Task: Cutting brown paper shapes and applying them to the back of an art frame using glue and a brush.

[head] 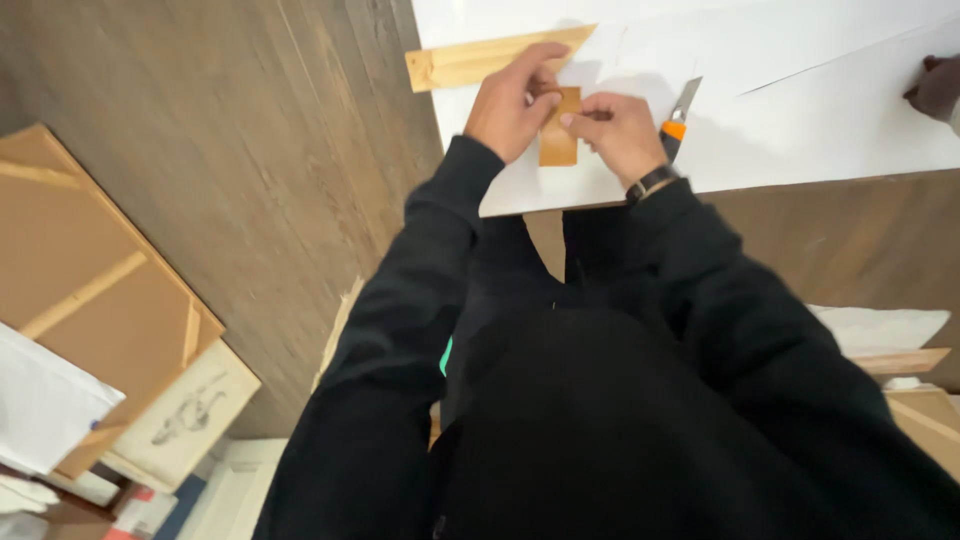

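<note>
Large white sheet (pixel 800 110): flat, pale, paper-like, spread over a dark wood-grain floor (pixel 250 150); its near edge is seen just ahead of the person's black-sleeved arms. A faint crease or cut line is seen running across its right part.

Long light wooden strip (pixel 470 62): a flat pine-coloured bar with one end cut at a slant, laid partly on the sheet's left edge and partly on the floor. Its long axis is set nearly across the view, the slanted end pointing right and slightly up.

Small brown rectangular piece (pixel 557 140): flat, tan to amber, of wood or card; which cannot be told. It is located on the white sheet, just below the wooden strip, between the two hands. Its long axis runs up and down in the view, one short end toward the strip, the other toward the person.

Left hand (pixel 510 105): bent fingers are pressed on the piece's upper left corner; the fingertips reach the strip.

Right hand (pixel 618 130): a dark wristband is worn. The upper right edge of the piece is pinched between thumb and fingertips.

Utility knife with orange collar and grey blade (pixel 680 115): seen just beside the right hand, blade pointing up and away. Whether it is gripped cannot be told.

Another person's hand (pixel 938 88): resting on the sheet at the far right edge.
</note>
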